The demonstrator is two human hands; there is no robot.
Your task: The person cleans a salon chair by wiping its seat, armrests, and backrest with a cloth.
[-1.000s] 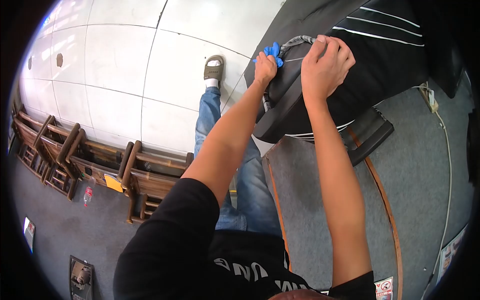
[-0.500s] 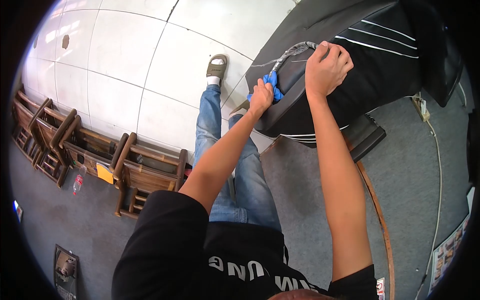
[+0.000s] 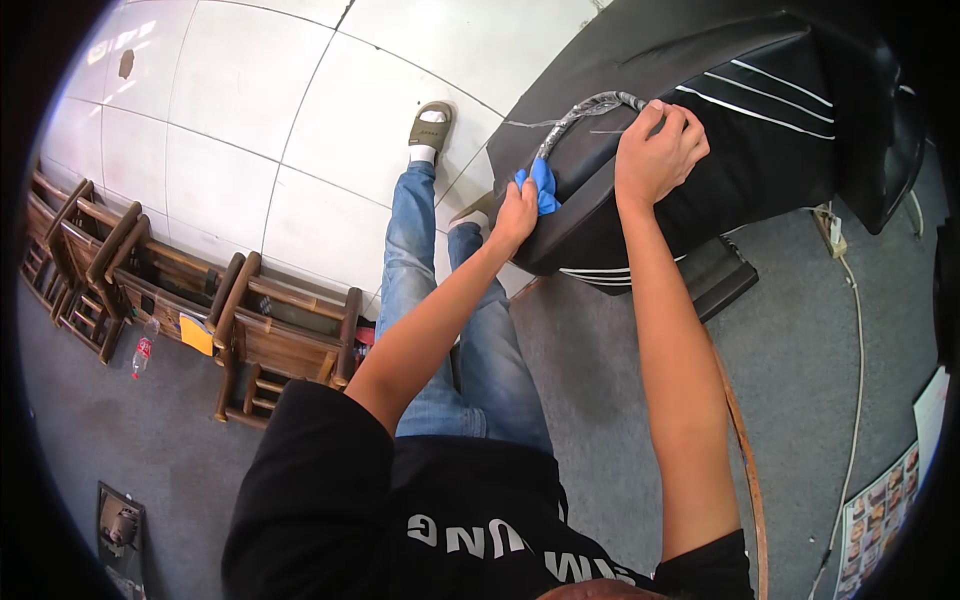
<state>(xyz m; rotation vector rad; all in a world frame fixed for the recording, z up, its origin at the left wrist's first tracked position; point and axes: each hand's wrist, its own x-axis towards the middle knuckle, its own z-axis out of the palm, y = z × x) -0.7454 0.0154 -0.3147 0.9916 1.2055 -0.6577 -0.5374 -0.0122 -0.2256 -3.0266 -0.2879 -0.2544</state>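
Observation:
A curved, shiny metal-looking bar [image 3: 572, 118], partly covered in crinkled clear film, arches over a black padded seat [image 3: 560, 75] with white stripes. At the bar's near end, my left hand [image 3: 514, 214] is closed on a blue cloth [image 3: 545, 186], pressed against the bar. Whether the cloth goes fully round it is hidden. My right hand [image 3: 660, 155] is curled at the bar's other end, beside the striped side panel. Its fingertips are bent inward, and what they grip is covered by the hand. Loose strips of film stick out from the bar.
Several brown wooden chairs [image 3: 270, 335] stand in a row at left, with a plastic bottle [image 3: 143, 350] and a yellow sheet [image 3: 197, 335] by them. A white cable [image 3: 858, 350] runs along the grey floor at right. My sandalled foot [image 3: 431, 128] rests on white tiles.
My left hand and the blue cloth have slid slightly down toward the bar's near end. My right hand stays at the other end. The view has shifted a little.

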